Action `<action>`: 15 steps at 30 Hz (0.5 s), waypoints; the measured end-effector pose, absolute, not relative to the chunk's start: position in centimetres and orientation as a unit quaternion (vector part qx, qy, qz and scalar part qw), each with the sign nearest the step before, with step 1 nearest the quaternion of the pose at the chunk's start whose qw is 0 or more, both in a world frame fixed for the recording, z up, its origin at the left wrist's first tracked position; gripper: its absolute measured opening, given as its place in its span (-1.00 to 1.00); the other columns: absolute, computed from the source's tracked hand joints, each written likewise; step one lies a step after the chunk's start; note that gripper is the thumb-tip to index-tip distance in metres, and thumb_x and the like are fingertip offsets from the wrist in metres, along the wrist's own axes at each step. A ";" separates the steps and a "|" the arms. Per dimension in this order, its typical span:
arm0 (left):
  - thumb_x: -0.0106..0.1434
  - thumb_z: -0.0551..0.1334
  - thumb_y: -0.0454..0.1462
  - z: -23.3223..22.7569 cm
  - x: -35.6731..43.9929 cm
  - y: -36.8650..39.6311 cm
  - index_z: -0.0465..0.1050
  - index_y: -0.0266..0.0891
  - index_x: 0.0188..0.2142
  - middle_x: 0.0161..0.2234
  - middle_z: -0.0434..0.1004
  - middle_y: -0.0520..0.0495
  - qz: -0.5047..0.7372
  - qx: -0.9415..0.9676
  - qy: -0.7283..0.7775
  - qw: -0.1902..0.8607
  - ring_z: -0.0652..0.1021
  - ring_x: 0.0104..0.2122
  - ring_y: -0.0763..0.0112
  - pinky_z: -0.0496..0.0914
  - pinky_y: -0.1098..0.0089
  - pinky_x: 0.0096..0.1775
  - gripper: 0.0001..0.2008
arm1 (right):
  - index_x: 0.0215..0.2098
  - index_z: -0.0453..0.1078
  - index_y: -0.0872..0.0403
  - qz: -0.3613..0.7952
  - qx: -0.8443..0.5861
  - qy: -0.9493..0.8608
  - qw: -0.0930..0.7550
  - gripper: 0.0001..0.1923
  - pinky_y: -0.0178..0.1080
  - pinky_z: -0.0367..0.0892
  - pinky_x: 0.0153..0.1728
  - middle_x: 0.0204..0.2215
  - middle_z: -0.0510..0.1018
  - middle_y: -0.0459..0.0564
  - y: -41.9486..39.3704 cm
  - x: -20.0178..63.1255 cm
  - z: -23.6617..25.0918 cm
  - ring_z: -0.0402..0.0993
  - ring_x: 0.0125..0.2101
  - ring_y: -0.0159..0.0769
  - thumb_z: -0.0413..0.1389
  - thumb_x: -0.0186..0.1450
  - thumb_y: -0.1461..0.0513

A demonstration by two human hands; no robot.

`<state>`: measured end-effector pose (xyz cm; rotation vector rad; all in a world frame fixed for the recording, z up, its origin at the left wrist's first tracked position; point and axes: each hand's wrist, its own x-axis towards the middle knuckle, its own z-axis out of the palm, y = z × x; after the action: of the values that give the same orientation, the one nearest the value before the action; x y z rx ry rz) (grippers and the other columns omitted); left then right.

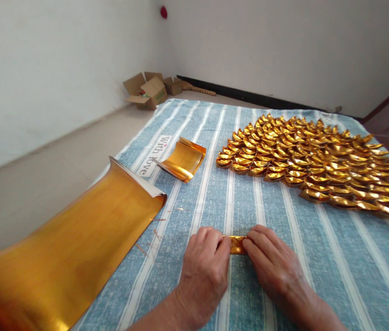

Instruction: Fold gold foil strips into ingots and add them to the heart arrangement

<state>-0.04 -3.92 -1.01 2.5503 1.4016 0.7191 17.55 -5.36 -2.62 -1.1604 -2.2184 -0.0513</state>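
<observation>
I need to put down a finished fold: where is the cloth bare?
Bare: striped cloth right of the right hand, below the folded gold pieces; also between small foil stack and hands. Crowded: far right, and left under the large gold sheets.
</observation>
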 end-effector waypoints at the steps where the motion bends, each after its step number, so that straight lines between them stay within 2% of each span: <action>1: 0.30 0.08 -0.40 -1.0 0.0 -3.9 0.39 -0.26 -0.42 -0.43 0.35 -0.08 0.239 0.849 0.467 0.073 0.33 -0.37 0.28 0.32 0.26 -0.35 -0.81 | -0.19 0.43 0.21 -0.018 -0.440 -0.842 0.313 -0.76 -0.08 0.43 -0.15 -0.27 0.50 0.15 -5.4 17.6 -2.6 0.38 -0.08 -0.12 -0.09 0.38 0.37; 7: 0.30 0.08 -0.41 -0.9 -0.1 -3.9 0.38 -0.26 -0.43 -0.43 0.34 -0.07 0.244 0.848 0.463 0.085 0.32 -0.37 0.30 0.32 0.27 -0.35 -0.81 | -0.20 0.42 0.21 -0.012 -0.437 -0.845 0.307 -0.75 -0.09 0.42 -0.18 -0.28 0.49 0.14 -5.2 17.6 -2.5 0.36 -0.08 -0.12 -0.10 0.39 0.37; 15: 0.32 0.09 -0.37 -0.9 -0.1 -3.7 0.40 -0.26 -0.40 -0.42 0.35 -0.07 0.241 0.848 0.464 0.087 0.33 -0.35 0.29 0.32 0.27 -0.32 -0.82 | -0.14 0.41 0.17 -0.013 -0.455 -0.853 0.256 -0.75 -0.13 0.39 -0.17 -0.31 0.44 0.09 -5.2 17.3 -2.3 0.34 -0.11 -0.15 -0.10 0.40 0.34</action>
<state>-0.12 -3.73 -0.94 2.5262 1.3810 0.7185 17.30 -5.20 -2.32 -1.2336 -2.3149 -0.0363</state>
